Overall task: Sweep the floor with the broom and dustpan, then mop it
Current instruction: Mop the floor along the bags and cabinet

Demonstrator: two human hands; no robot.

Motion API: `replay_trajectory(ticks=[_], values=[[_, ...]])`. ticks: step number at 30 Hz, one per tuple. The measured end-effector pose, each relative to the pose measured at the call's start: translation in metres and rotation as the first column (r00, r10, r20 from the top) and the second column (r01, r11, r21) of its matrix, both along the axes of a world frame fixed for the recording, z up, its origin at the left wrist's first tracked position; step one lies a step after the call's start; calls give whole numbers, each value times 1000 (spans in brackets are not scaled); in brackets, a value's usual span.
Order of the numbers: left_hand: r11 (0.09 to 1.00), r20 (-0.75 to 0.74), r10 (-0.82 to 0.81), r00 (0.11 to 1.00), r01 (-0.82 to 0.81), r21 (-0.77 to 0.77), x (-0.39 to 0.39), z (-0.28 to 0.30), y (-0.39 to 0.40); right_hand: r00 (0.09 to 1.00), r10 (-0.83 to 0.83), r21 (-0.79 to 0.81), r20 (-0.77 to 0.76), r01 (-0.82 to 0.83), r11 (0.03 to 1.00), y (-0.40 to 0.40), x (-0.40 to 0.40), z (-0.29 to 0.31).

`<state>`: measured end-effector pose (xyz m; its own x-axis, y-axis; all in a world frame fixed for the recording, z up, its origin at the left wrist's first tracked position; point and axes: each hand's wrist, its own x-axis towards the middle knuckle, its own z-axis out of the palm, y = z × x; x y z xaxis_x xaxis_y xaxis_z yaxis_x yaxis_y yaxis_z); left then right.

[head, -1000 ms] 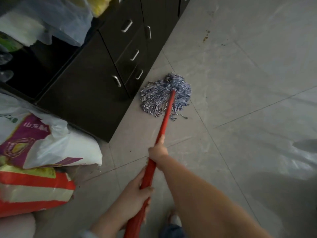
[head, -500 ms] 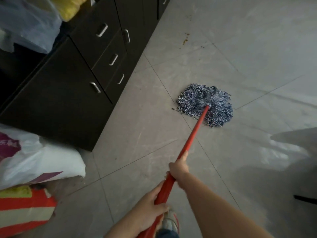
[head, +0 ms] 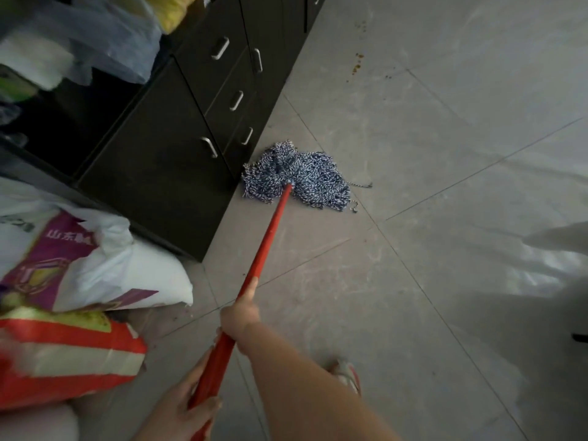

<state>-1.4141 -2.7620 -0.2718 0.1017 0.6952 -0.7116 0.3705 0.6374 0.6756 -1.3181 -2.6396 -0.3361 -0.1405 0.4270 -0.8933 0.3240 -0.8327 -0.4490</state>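
Head view: both hands [head: 240, 316] grip mop [head: 270, 230].

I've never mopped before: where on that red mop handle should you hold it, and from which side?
Probably as here: on the bare red handle, well above the mop head. It slants toward the person, so the right hand wraps it from above, the left hand lower.

red mop handle [head: 269, 237], blue-white flecked mop head [head: 299, 178], black cabinet [head: 165, 160]

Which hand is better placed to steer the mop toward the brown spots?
Right hand: it grips the handle further down, nearer the mop head. The left hand holds the upper end, likely a pivot.
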Motion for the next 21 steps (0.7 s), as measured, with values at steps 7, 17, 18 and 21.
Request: replay_trajectory(ticks=[7, 17, 18, 21], values=[[987, 69, -157, 985, 159, -24, 63, -11, 3, 980, -172, 120, 103, 160, 980, -22, 83, -9], [970, 245, -225, 943, 240, -32, 196, -45, 43, 892, -363, 108, 270, 347, 932, 2, 231, -30], [972, 245, -218, 945, 233, -33, 200, -40, 52, 895, -359, 92, 265, 347, 933, 10, 234, -30], [969, 243, -225, 943, 242, -41, 190, -33, 72, 919, -323, 53, 226, 319, 946, 31, 226, -18]])
